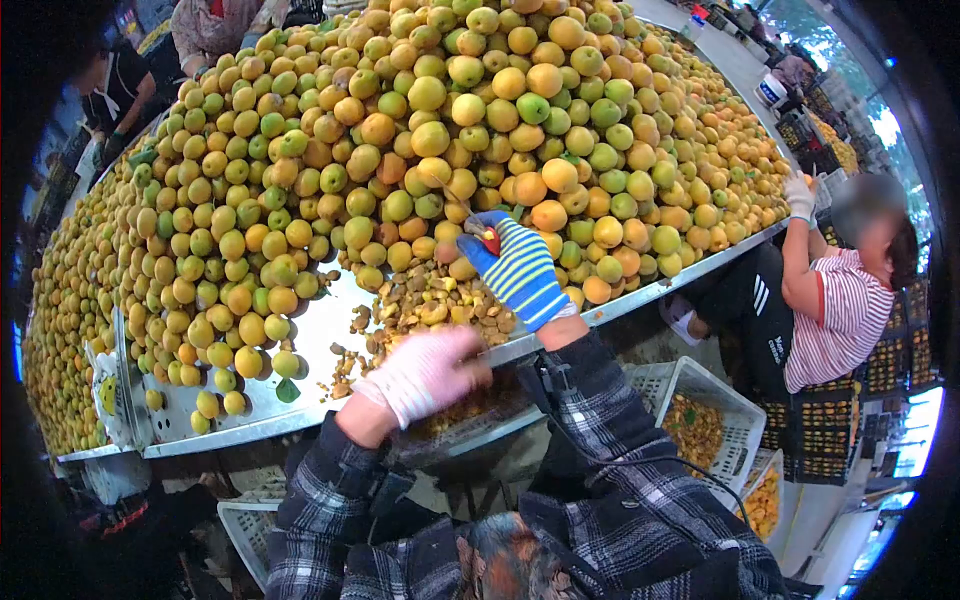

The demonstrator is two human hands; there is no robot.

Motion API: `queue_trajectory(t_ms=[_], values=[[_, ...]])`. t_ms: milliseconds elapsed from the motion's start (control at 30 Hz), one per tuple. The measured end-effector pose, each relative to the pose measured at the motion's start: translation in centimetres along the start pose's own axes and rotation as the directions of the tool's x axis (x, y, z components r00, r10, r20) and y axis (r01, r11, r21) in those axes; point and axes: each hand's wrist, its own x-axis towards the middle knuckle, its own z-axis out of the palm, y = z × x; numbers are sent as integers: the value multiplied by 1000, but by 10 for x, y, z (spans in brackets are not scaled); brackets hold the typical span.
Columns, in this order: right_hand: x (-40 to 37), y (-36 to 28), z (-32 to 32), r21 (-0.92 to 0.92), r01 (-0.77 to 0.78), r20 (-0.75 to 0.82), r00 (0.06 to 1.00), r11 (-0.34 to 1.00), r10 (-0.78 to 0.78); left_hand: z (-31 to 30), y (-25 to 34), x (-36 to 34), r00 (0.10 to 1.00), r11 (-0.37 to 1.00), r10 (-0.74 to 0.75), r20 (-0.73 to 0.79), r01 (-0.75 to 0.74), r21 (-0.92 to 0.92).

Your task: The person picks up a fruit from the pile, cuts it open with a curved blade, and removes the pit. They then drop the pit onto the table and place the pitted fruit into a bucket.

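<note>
My right hand [520, 262], in a blue and yellow striped glove, is closed around a small knife [490, 240] with a red handle; its thin blade points up and left toward the fruit. My left hand [430, 372], in a pale pink glove, is over the table's front edge, its fingers smeared by motion; whether it holds anything does not show. Beyond both hands rises a large heap of yellow, orange and green fruit [430, 140]. Small brown and yellow pieces [420, 300] lie on the metal table [330, 310] between the hands and the heap.
A co-worker in a striped shirt [845, 300] sits at the right, gloved hand at the heap. Two other people stand across the heap at the upper left. Below the table are a white crate of pieces [745, 440] and another white crate [235, 530]. Black crates [820, 440] stand at the right.
</note>
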Motion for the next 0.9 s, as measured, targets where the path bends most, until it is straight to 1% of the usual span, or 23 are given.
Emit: queue_trajectory(t_ms=[33,67,100,133,167,233,267,300,333,367,433,467,500,567,600,633,667,700,733,767,800,833,900], values=[[0,-1,-4,49,-9,-8,1000,999,10,-6,-11,8,955,999,53,-293,-53,9],[-1,9,-1,42,31,-63,998,999,-28,-10,-24,19,875,998,58,-481,-37,52],[1,18,2,32,79,-127,989,996,-74,-17,-37,33,753,995,82,-653,-23,98],[-1,9,-3,-5,49,-120,992,999,-49,-27,-45,45,714,971,161,-681,11,241],[1,20,3,73,116,-126,986,991,-106,-32,-60,58,718,907,248,-650,63,416],[-5,4,-8,-26,81,-130,988,996,-84,-40,-66,82,785,810,213,-582,192,554],[-4,5,-8,14,52,-91,995,999,-51,-39,-75,93,780,793,234,-581,193,578],[-4,0,-13,-6,62,-78,995,998,-62,-37,-81,103,779,780,240,-580,201,593],[-4,-2,-15,-62,45,-78,996,997,-49,-36,-81,110,794,755,213,-569,236,612],[-3,1,-16,-35,54,-67,996,998,-56,-37,-83,117,811,726,179,-557,273,631],[-3,-7,-27,-52,22,-19,1000,998,-23,-36,-79,123,822,721,105,-560,325,612],[-2,-4,-29,-67,54,-18,998,996,-55,-35,-82,128,811,709,68,-581,371,600],[0,-4,-30,-41,14,9,1000,999,-14,-35,-77,130,800,698,26,-600,415,584],[-3,7,-26,-56,92,-108,989,994,-98,-29,-81,130,783,643,69,-619,439,627],[-4,9,-26,-20,60,-80,995,998,-61,-32,-72,127,776,644,106,-622,423,637],[-5,3,-32,-55,55,-117,991,997,-61,-31,-70,125,756,626,168,-633,414,661],[-4,6,-34,-84,60,-52,997,995,-65,-32,-75,125,729,623,244,-640,387,679],[-5,-2,-40,-77,33,-39,999,996,-36,-36,-70,122,743,663,204,-638,375,648],[-6,0,-38,-80,81,-92,992,994,-88,-35,-82,128,715,677,221,-663,378,632],[-6,3,-36,-57,100,-116,988,993,-106,-37,-70,124,745,741,122,-656,372,560],[-5,-3,-41,-12,54,-85,995,998,-55,-40,-70,122,751,755,153,-642,331,566],[-3,2,-40,-80,84,-98,991,993,-92,-35,-71,122,734,758,167,-658,331,561],[-1,4,-40,-50,108,-106,988,993,-113,-26,-80,121,701,802,198,-685,286,525]])
